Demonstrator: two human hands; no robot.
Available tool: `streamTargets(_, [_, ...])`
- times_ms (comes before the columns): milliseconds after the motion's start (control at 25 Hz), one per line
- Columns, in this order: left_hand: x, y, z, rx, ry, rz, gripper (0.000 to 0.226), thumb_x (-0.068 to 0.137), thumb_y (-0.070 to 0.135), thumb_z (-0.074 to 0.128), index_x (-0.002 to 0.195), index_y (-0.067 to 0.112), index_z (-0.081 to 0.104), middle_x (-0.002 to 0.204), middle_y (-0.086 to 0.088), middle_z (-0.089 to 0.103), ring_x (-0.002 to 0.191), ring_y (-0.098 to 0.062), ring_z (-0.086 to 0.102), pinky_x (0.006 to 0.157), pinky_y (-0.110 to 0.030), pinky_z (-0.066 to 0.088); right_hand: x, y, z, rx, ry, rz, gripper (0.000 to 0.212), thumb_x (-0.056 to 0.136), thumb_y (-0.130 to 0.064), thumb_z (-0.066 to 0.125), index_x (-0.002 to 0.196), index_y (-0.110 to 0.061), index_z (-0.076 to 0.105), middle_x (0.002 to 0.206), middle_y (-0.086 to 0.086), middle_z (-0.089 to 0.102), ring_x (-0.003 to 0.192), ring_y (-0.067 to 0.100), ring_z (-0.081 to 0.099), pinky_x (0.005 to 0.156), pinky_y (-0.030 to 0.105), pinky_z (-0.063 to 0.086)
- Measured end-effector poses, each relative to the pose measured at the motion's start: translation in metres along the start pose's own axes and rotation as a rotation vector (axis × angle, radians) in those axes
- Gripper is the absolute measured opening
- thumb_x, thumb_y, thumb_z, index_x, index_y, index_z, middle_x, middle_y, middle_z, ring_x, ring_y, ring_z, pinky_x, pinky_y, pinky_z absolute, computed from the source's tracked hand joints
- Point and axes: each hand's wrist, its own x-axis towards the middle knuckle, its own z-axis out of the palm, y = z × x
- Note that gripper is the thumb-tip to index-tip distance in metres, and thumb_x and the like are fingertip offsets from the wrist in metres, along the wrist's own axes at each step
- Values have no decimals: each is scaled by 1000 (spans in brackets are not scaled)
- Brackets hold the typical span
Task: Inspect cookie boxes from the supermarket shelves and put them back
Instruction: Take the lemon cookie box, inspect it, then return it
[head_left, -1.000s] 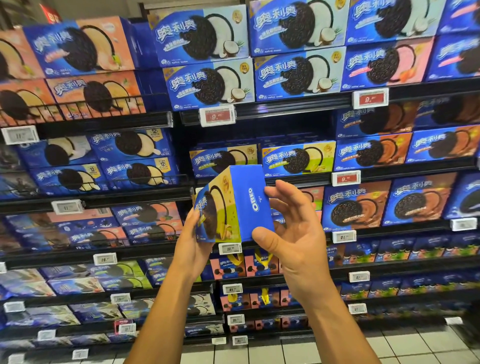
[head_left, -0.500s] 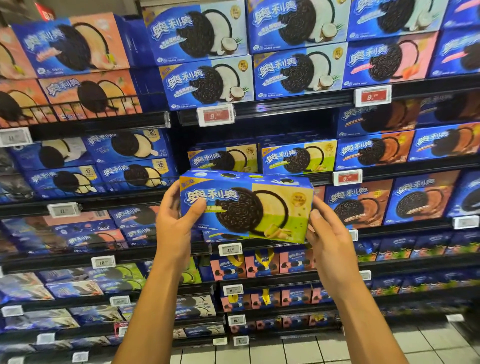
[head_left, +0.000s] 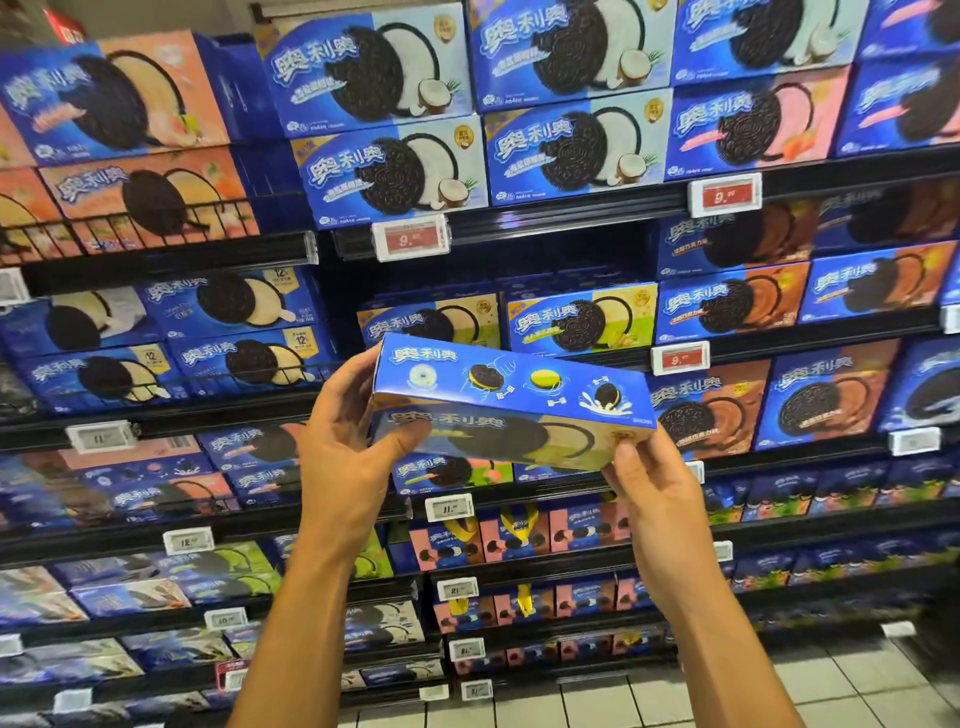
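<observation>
Supermarket aisle. Tiered dark shelves are filling the whole frame, carrying rows of blue cookie boxes. Price tags are sitting along the shelf edges, some red. Pale floor tiles are showing at lower right.

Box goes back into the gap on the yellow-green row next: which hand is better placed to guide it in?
Probably left: the left hand grips the held box directly below the gap; the right hand pinches its lower corner.
</observation>
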Motion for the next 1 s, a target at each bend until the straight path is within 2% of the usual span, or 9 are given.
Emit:
streamTargets(80, [-2,-7,-6,17,36,-32,64,69,14,82,117,49,61,124,14,66,120,-13,60,99,-27,51,6,0,5,-30,-1,3,50,93,-42,56,140,-26,54,132,-6,66,125,14,60,106,37,44])
streamTargets(240, [-3,-31,-17,17,110,-100,60,71,17,81,116,50,61,120,19,68,114,-3,63,89,-14,51,22,5,26,-50,75,29,53,87,-47,60,137,-30,56,133,-8,65,124,8,59,105,31,46])
streamTargets(400, [16,-64,-39,85,187,-191,55,81,13,75,123,43,56,128,9,63,116,-3,60,91,-18,52,55,18,60,-99,102,76,20,94,-31,65,113,-29,58,119,-5,69,113,10,64,99,34,51])
streamTargets(480, [38,-77,-50,180,204,-242,53,87,12,72,132,33,54,136,-1,55,121,-10,56,95,-18,50,79,23,78,-156,63,62,16,97,-25,63,111,-30,57,116,-6,68,106,3,65,86,23,53])
streamTargets(560, [68,-86,-60,248,203,-257,55,89,14,71,139,21,51,135,-5,54,117,-11,58,87,-10,48,108,27,98,-209,38,21,19,98,-23,62,117,-25,58,117,-5,66,103,-2,63,81,12,49])
streamTargets(680, [112,-98,-66,310,179,-245,54,89,14,71,139,18,52,132,-6,56,117,-16,58,96,-25,50,152,28,123,-337,73,-21,25,100,-27,59,123,-16,60,122,4,62,114,16,58,95,29,48])
streamTargets(760, [135,-108,-69,361,175,-266,51,90,16,71,138,17,54,131,-5,56,119,-20,56,103,-41,48,175,30,132,-406,58,-45,21,102,-28,55,112,-12,64,112,15,63,104,31,59,93,46,48])
streamTargets(880, [158,-122,-73,444,124,-294,48,90,21,71,135,16,56,128,-7,59,118,-24,57,102,-49,47,190,35,136,-484,41,-69,29,104,-31,50,92,-7,60,96,28,58,89,44,54,76,48,47])
streamTargets(1000, [170,-133,-74,474,79,-275,56,89,24,73,139,12,51,128,-7,59,120,-26,56,102,-49,46,196,42,140,-484,118,-78,28,102,-26,51,85,-4,52,92,30,53,79,41,47,69,45,40])
